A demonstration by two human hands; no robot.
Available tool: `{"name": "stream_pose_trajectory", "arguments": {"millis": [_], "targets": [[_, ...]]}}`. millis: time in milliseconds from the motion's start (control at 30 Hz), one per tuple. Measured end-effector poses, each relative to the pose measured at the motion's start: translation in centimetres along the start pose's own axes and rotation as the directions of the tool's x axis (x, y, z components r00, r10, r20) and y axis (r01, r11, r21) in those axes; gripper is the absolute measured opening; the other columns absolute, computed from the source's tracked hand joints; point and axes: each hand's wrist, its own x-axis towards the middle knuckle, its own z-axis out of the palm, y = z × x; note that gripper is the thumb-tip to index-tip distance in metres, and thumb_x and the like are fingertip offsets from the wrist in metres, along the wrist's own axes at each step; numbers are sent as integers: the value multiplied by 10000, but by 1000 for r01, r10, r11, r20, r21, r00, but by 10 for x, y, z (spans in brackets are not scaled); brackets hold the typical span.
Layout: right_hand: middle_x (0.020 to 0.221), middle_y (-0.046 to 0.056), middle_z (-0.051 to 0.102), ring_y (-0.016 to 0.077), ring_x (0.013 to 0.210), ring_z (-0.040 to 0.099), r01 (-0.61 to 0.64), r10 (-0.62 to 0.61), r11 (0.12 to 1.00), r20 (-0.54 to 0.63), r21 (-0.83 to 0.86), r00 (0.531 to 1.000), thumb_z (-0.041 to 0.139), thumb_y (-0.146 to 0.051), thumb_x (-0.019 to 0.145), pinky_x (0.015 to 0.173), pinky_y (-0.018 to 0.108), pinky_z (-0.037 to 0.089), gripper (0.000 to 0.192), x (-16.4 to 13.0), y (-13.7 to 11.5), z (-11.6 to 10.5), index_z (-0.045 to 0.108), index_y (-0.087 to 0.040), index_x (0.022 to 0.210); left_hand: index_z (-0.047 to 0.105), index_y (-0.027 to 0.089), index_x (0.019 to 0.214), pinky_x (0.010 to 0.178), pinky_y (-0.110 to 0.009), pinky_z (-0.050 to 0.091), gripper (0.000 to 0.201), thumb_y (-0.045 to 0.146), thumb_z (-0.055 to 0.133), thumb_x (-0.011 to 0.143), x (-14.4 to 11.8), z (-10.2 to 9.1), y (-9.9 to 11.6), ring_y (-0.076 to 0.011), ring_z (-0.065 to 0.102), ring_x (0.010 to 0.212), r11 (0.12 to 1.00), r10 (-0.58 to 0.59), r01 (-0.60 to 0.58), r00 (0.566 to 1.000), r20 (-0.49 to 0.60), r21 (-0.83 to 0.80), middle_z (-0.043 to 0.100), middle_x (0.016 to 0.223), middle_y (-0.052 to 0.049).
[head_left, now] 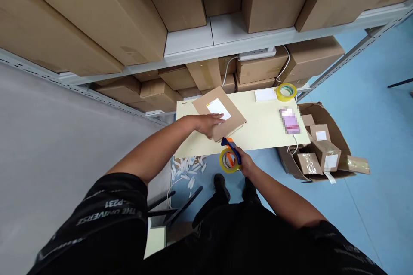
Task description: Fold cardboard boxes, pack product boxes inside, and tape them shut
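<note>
A flat brown cardboard parcel (206, 105) with a white label (219, 108) lies on the pale yellow table (264, 126). My left hand (208, 123) rests palm down on the parcel's near part, fingers touching the label's lower edge. My right hand (245, 163) grips a tape dispenser (229, 157) with an orange and blue body and a yellowish tape roll. It hangs at the table's near edge, just below the parcel's corner.
On the table sit a tape roll (286, 91), a white pad (265, 94) and a phone (290, 122) on a cable. An open carton (322, 114) with small taped boxes stands on the blue floor at right. Shelving with large cartons (106, 17) rises behind. Paper scraps (189, 167) litter the floor.
</note>
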Motion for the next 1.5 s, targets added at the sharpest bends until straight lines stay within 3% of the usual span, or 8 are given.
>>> {"name": "stream_pose_trajectory", "arguments": {"millis": [133, 267, 400, 533, 733, 933, 1167, 1500], "targets": [[951, 69, 830, 221, 814, 783, 10, -9, 997, 15, -71, 1000, 666, -484, 958, 805, 350, 648, 324, 5, -17, -3, 772, -186, 1024, 386, 385, 1645, 1302, -524, 150, 978, 498, 788, 761, -14, 14, -22, -363, 93, 1654, 992, 65, -54, 994, -92, 114, 205, 1780, 6], [960, 86, 832, 231, 830, 787, 31, -17, 988, 95, -152, 995, 647, -443, 983, 848, 369, 648, 293, 6, -59, -19, 768, -183, 1041, 351, 346, 1666, 1299, -528, 130, 905, 553, 724, 868, -13, 36, 1, -378, 118, 1645, 990, -22, 54, 971, -237, 130, 216, 1781, -40], [963, 134, 828, 250, 809, 785, 3, 35, 958, 126, -288, 991, 634, -432, 1007, 833, 392, 649, 319, 12, -131, -39, 753, -145, 1083, 346, 236, 1667, 1256, -552, 249, 884, 646, 619, 934, 6, 55, 64, -428, 279, 1569, 912, -376, 410, 812, -446, -23, 287, 1747, -153], [874, 142, 819, 241, 697, 752, -3, 40, 874, 66, -486, 997, 696, -388, 982, 746, 391, 651, 299, 21, -199, -48, 760, -110, 1072, 400, 116, 1616, 1156, -539, 400, 905, 709, 541, 948, 26, 57, 111, -456, 430, 1448, 803, -590, 558, 691, -417, -210, 437, 1631, -252], [959, 166, 823, 251, 747, 769, -12, 95, 843, 127, -537, 987, 749, -392, 949, 705, 363, 651, 352, 34, -221, -55, 755, -96, 1139, 298, 337, 1677, 1303, -571, 103, 1154, 704, 800, 705, -41, 60, 47, -419, 145, 1630, 996, -80, 87, 981, -175, 32, 164, 1793, -76], [926, 170, 821, 256, 732, 760, -14, 98, 844, 128, -536, 987, 728, -384, 964, 679, 359, 645, 312, 34, -205, -57, 761, -98, 1084, 350, 346, 1661, 1300, -564, 79, 1177, 631, 849, 633, -77, 76, -14, -397, 78, 1651, 993, 69, -56, 990, -122, 105, 221, 1773, -111], [881, 151, 815, 235, 693, 746, -20, 78, 872, 99, -489, 992, 683, -382, 992, 686, 358, 643, 290, 22, -196, -55, 753, -114, 1078, 438, 373, 1617, 1306, -545, 73, 1132, 623, 851, 593, -66, 60, -18, -372, 77, 1657, 992, 81, -81, 997, 5, 99, 213, 1775, -58], [906, 121, 823, 237, 716, 751, 110, -66, 862, 106, -494, 992, 718, -453, 963, 677, 345, 638, 337, 39, -218, -16, 745, -139, 1083, 262, 256, 1705, 1286, -606, -100, 1237, 654, 836, 684, -72, 91, -13, -435, 54, 1644, 974, 52, 3, 970, -236, 228, 188, 1772, -147]]}}
